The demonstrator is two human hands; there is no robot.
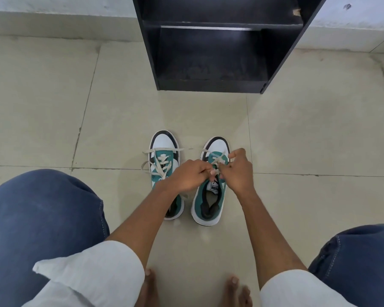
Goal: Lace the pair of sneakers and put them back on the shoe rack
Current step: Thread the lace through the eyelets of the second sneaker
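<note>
Two teal-and-white canvas sneakers stand side by side on the beige tiled floor (53, 107), toes toward the black wooden shoe rack (211, 52). Left hand (186, 176) and right hand (238, 171) meet over the right sneaker (208, 202), each pinching its cream lace (217, 161). The left sneaker (162, 151) lies just beside, partly under the left wrist, laces loose.

pale beige floor tiles (297, 134) with dark grout lines meet a white wall (53, 9) under soft, even light.
</note>
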